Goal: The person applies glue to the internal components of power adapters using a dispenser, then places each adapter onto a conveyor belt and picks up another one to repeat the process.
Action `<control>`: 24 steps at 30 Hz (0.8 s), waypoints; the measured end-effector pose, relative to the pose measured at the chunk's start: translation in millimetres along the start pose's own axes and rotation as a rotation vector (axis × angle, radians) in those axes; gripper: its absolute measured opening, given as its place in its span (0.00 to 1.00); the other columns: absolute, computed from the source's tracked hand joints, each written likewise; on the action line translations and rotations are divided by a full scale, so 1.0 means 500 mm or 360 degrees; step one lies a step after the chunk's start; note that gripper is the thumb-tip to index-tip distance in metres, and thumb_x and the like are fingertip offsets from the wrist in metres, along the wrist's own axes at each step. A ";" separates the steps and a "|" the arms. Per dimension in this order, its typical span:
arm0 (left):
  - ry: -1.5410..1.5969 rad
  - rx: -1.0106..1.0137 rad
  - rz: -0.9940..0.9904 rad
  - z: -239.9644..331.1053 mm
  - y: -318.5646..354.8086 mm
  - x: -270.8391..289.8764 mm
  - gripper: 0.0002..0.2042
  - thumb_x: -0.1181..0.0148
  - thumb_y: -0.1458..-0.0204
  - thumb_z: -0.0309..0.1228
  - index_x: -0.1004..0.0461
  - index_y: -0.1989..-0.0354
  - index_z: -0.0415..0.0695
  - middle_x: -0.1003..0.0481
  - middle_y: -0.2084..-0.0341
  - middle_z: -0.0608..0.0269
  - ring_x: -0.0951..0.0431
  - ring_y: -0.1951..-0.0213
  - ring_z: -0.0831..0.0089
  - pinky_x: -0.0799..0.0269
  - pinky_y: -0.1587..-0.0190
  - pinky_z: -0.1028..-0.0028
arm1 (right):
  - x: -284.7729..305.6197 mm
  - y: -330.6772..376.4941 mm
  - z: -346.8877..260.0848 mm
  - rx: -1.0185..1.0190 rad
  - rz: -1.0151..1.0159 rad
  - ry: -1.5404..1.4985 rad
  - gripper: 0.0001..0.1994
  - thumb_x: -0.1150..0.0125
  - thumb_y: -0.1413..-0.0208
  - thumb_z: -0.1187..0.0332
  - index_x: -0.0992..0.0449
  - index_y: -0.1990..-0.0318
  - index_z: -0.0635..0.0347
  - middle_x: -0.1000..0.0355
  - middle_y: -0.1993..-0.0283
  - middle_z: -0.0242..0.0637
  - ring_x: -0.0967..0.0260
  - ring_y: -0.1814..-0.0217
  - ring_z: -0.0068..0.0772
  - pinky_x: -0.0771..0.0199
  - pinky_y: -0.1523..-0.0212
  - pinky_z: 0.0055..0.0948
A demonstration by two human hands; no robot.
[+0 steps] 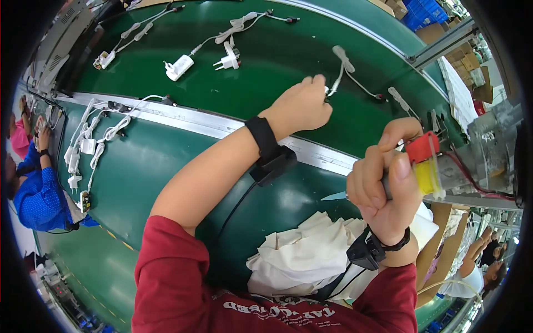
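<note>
the left hand (302, 105) reaches out over the far green belt (266, 83), fingers curled together and pinching the white cable (343, 69) of a charger lead that lies near the belt's right edge. the cable runs from the fingertips up to a bundled white section and on toward a small dark plug (381, 97) close to the right edge. a black wrist strap with a small black box (270, 157) sits on the left forearm, over the silver rail (222, 125) that divides the far belt from the near green belt (139, 166).

the right hand (383, 188) is raised above the near belt's right side, fingers clamped tight round a grey-handled tool (425, 164) with a red and yellow head; the thumb presses along its top. a thin pointed blade-like tip (334, 196) shows to the left of the fist. a black band (369, 248) wraps the right wrist.

a crumpled white cloth (305, 255) lies at the near edge of the near belt, below the right hand. 2 white chargers with cables (180, 66) rest toward the far edge of the far belt, another (104, 59) near its left corner. a cluster of white chargers (83, 150) lies by the left edge of the near belt, next to a person in a blue shirt (33, 194).
</note>
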State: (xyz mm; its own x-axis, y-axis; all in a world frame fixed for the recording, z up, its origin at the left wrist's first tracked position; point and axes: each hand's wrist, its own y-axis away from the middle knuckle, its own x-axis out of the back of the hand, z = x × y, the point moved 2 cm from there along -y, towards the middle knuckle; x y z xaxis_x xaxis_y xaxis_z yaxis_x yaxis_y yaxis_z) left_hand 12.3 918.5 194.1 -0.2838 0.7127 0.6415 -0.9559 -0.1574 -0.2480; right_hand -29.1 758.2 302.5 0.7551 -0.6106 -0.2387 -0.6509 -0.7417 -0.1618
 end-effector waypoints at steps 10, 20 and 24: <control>-0.1603 -0.0017 0.0367 -0.148 0.076 0.299 0.16 0.38 0.56 0.32 0.29 0.59 0.39 0.26 0.64 0.53 0.26 0.61 0.55 0.29 0.61 0.62 | 0.027 -0.011 0.002 0.0099 0.0034 0.0130 0.16 0.50 0.41 0.55 0.44 0.61 0.57 0.49 0.90 0.25 0.57 0.92 0.15 0.56 0.90 0.18; 0.0889 0.0540 -0.0077 -0.104 0.000 0.336 0.18 0.52 0.42 0.39 0.33 0.48 0.42 0.25 0.59 0.62 0.24 0.61 0.77 0.34 0.74 0.81 | -0.009 -0.001 0.012 0.0051 0.0059 -0.0013 0.14 0.51 0.40 0.58 0.43 0.62 0.58 0.51 0.90 0.24 0.58 0.92 0.14 0.58 0.91 0.19; 0.1957 0.0436 -0.0159 0.002 0.038 0.180 0.15 0.56 0.41 0.37 0.33 0.50 0.43 0.25 0.58 0.61 0.24 0.61 0.77 0.28 0.68 0.81 | 0.006 0.003 0.018 0.0088 0.0195 0.0031 0.13 0.53 0.40 0.58 0.42 0.63 0.57 0.51 0.90 0.24 0.59 0.92 0.14 0.58 0.90 0.19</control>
State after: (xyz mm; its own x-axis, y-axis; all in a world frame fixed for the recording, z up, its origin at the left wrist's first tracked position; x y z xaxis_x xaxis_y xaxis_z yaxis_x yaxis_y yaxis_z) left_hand -31.3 979.3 247.8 -0.0924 0.8697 -0.4848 -0.9951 -0.0973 0.0150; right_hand -28.4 757.5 293.1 0.6709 -0.7012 -0.2412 -0.7411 -0.6454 -0.1852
